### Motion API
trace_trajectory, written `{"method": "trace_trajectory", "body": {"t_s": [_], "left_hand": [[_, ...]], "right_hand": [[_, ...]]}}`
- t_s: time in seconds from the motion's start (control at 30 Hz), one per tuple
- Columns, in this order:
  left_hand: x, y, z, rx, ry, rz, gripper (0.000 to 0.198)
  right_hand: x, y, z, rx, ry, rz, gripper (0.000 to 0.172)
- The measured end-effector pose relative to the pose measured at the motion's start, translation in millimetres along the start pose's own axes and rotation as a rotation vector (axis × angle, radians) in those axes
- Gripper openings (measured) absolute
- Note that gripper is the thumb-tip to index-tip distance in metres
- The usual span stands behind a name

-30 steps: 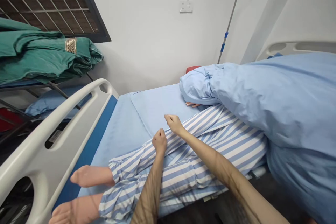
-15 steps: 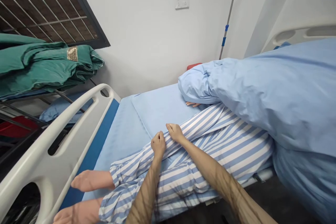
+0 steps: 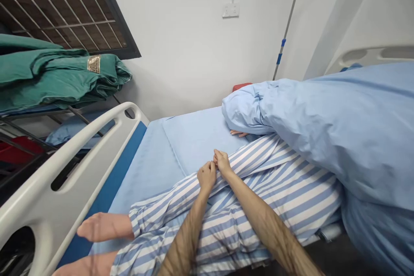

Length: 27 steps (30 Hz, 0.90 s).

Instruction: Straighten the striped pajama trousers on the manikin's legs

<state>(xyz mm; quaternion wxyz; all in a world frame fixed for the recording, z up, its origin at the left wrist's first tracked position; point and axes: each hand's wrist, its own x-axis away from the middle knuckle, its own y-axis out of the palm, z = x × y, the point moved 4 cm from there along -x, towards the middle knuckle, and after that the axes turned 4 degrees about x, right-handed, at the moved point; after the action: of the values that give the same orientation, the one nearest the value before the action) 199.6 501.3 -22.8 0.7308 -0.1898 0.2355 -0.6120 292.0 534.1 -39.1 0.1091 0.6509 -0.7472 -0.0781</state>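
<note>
A manikin-like figure in blue-and-white striped trousers (image 3: 291, 185) lies on the bed, its two smooth feet (image 3: 105, 227) bare at the left. My left hand (image 3: 206, 176) is closed in a fist over the farther trouser leg, near the knee. Right beside it, my right hand (image 3: 222, 161) makes another fist on the same leg, and the two hands touch or nearly touch. No object shows in either fist, and the cloth beneath is not visibly pulled up. Past the blue quilt's edge, part of a flesh-coloured hand (image 3: 238, 133) peeks out.
A thick blue quilt (image 3: 317, 129) covers the figure's upper part. The pale footboard (image 3: 80, 151) bounds the bed on the left. Behind it, green folded cloth (image 3: 61, 73) lies on a rack. An IV pole (image 3: 289, 23) stands by the wall, near a red object (image 3: 242, 86).
Both fists have shifted slightly right along the leg, and my left fist has come closer to my right. The camera view has tilted a little upward.
</note>
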Motion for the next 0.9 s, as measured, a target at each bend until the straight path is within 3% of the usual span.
{"method": "trace_trajectory", "body": {"t_s": [0.07, 0.23, 0.5, 0.63, 0.77, 0.9], "left_hand": [[3, 5.6, -7, -0.104, 0.022, -0.013, 0.036], [2, 2.1, -9, -0.088, 0.046, -0.039, 0.038], [4, 1.3, -8, -0.072, 0.062, -0.02, 0.04], [6, 1.1, -9, -0.07, 0.07, -0.012, 0.04], [8, 2.1, -6, -0.098, 0.057, -0.001, 0.039], [8, 2.6, -3, -0.062, 0.029, -0.027, 0.039]], "right_hand": [[0, 0, 2, -0.007, 0.001, 0.01, 0.044], [1, 3, -2, 0.15, -0.061, -0.015, 0.046], [7, 8, -68, 0.581, -0.424, -0.12, 0.047], [2, -9, -51, 0.685, -0.425, -0.105, 0.046], [-4, -29, -25, 0.704, -0.393, 0.01, 0.045], [-6, -32, -23, 0.627, -0.369, 0.0, 0.045]]}}
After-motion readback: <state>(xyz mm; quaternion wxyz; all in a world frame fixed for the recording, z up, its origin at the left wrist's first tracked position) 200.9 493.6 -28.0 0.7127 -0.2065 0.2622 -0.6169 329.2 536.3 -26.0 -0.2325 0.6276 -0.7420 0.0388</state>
